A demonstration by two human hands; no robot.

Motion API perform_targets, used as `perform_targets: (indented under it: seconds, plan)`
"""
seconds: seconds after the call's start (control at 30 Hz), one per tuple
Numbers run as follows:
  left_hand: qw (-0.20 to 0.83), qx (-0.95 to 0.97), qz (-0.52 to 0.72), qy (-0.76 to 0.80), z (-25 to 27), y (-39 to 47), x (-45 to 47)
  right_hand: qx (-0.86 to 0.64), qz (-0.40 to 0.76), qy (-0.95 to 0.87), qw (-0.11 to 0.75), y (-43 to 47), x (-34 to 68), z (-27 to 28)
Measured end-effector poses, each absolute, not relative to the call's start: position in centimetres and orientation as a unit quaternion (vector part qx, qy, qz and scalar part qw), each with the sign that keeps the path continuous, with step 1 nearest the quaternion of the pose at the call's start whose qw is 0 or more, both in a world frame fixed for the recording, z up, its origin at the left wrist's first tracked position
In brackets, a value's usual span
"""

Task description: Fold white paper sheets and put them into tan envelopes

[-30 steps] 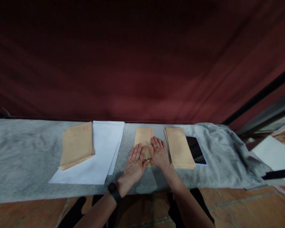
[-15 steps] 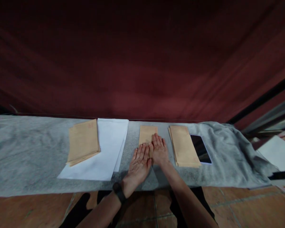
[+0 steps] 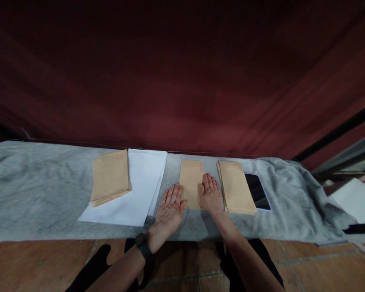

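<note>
A brown paper envelope (image 3: 191,182) lies flat on the grey cloth in front of me, upright in direction. My left hand (image 3: 170,205) rests flat at its left edge, fingers stretched out, with a dark watch (image 3: 144,245) on the wrist. At the envelope's right edge lies my right hand (image 3: 211,195), palm down and fingers out, covering part of that side. Neither hand grips anything. Just right of my right hand is a small stack of brown envelopes (image 3: 237,187). To the left, another pile of envelopes (image 3: 111,176) overlaps white paper sheets (image 3: 140,194).
A phone (image 3: 257,191) lies partly under the right-hand stack. Grey cloth (image 3: 42,190) covers the long narrow surface, with a dark red curtain (image 3: 176,101) behind it. White paper (image 3: 355,198) shows at the far right. Tiled floor (image 3: 182,271) lies below the front edge.
My hands have slid apart from the envelope's middle, the left one to its left edge and the right one to its right edge. More of the envelope now shows.
</note>
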State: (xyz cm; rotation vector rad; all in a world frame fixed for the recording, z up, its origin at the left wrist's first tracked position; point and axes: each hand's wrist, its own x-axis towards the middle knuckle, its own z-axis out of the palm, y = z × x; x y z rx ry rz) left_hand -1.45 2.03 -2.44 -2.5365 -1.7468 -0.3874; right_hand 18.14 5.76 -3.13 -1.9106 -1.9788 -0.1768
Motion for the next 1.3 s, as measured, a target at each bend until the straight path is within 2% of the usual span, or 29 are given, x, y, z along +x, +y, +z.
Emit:
perform_targets:
  seconds: [0.2, 0.33, 0.47, 0.6, 1.07, 1.2, 1.3]
  plan:
    - [0.048, -0.802, -0.158, -0.574, -2.7, 2.2, -1.5, -0.673, -0.054, -0.704, 0.221, 4.8, 19.0, -2.8]
    - [0.061, -0.825, -0.191, -0.528, -3.1, 1.6, -0.2, -0.601, 0.011, -0.758, 0.253, 2.8, 17.5, -2.1]
    - [0.066, -0.853, -0.181, -0.485, -3.7, 0.0, 1.1, -0.522, 0.062, -0.823, 0.217, 0.4, 15.6, -1.5]
    - [0.06, -0.865, -0.148, -0.476, -3.6, -0.5, 1.1, -0.521, 0.038, -0.833, 0.184, -0.6, 15.6, -1.5]
    - [-0.008, -0.867, -0.141, -0.478, -1.7, -0.6, -0.2, -0.601, -0.042, -0.784, 0.15, -1.6, 19.1, -2.4]
    - [-0.028, -0.877, -0.129, -0.462, -0.3, -0.7, -0.1, -0.61, -0.008, -0.772, 0.178, -1.9, 20.0, -2.8]
    - [-0.045, -0.901, -0.124, -0.413, 0.4, -0.6, 0.0, -0.621, 0.083, -0.74, 0.244, -1.5, 20.1, -1.6]
